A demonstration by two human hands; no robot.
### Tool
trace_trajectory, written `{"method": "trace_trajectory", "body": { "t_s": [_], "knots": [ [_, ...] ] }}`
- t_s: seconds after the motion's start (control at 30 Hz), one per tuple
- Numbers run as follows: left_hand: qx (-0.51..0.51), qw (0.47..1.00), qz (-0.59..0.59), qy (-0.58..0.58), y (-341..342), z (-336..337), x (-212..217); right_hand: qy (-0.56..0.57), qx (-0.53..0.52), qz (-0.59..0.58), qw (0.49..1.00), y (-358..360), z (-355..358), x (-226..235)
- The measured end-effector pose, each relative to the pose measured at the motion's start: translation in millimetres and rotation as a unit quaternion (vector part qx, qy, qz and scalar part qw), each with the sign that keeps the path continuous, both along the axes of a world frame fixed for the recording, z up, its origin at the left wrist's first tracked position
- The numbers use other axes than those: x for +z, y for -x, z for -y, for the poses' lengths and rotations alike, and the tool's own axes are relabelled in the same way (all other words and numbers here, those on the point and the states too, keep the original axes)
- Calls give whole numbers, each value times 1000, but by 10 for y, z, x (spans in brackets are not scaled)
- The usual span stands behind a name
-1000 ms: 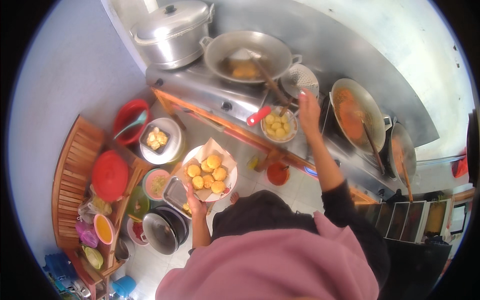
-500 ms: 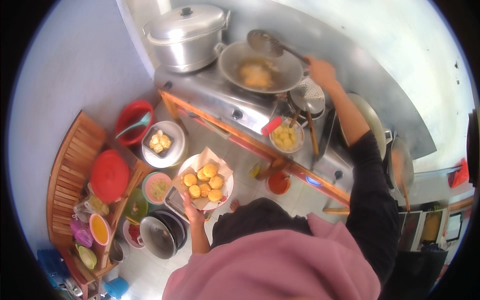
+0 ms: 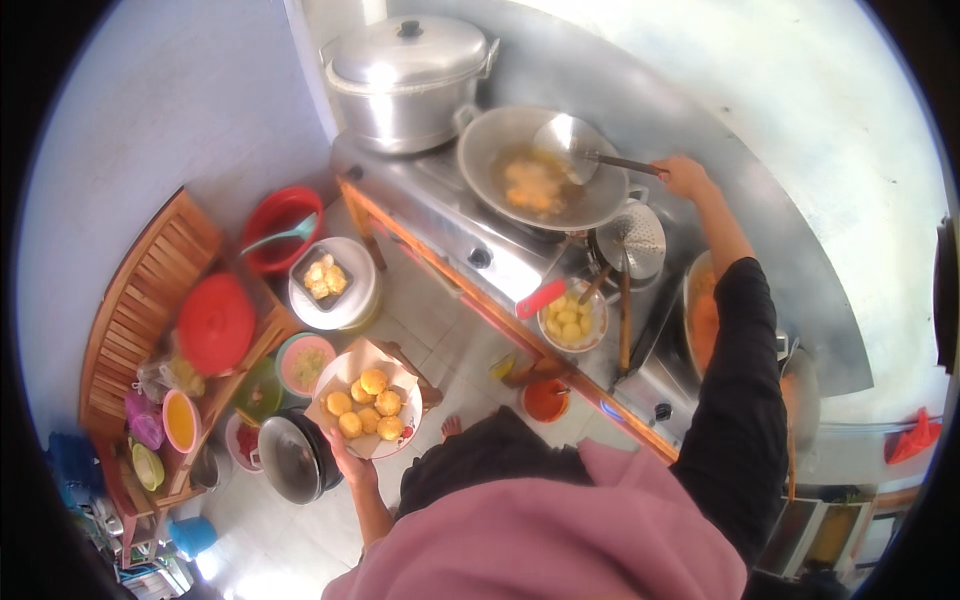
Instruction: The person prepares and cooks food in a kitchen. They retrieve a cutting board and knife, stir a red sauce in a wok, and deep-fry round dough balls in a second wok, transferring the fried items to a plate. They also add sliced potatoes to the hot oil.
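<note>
My right hand grips the dark handle of a round metal skimmer, whose shiny head is tilted over the right side of a wok. Pale golden food lies bunched in the oil there. Low on the left, my left hand holds a round plate by its near edge. Brown paper lines that plate, and several golden fried balls rest on it.
A big lidded pot stands left of the wok. A perforated ladle and a bowl of yellow pieces sit to its right. Bowls, a red lid and a wooden bench crowd the left.
The skimmer head has turned over and come lower, nearer the frying food. My left hand has shifted the plate of fried balls slightly toward me and left; the whole view has also shifted.
</note>
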State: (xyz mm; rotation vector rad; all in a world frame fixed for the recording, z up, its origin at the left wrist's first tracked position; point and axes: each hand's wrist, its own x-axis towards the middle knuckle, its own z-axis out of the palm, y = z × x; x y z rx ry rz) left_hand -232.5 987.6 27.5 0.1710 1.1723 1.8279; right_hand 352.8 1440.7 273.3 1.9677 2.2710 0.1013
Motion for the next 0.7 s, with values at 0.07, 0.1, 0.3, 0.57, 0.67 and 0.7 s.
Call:
{"method": "trace_trajectory", "body": {
  "t_s": [0.07,0.1,0.3,0.57,0.67,0.7],
  "knots": [
    [11,1000,-8,0,-84,5,22,25,40,-20,999,44,37,19],
    [14,1000,-11,3,-104,9,32,51,48,-22,997,78,68,34],
    [15,1000,22,-8,-213,17,-49,157,115,-96,976,342,446,73],
    [-8,998,55,-13,-182,-50,-217,140,83,-215,963,771,940,-176],
    [-16,997,66,-22,-150,-41,-255,79,87,-236,965,942,1000,-310],
    [-18,997,70,-23,-156,-54,-279,41,99,-246,963,985,1002,-355]
  ]
}}
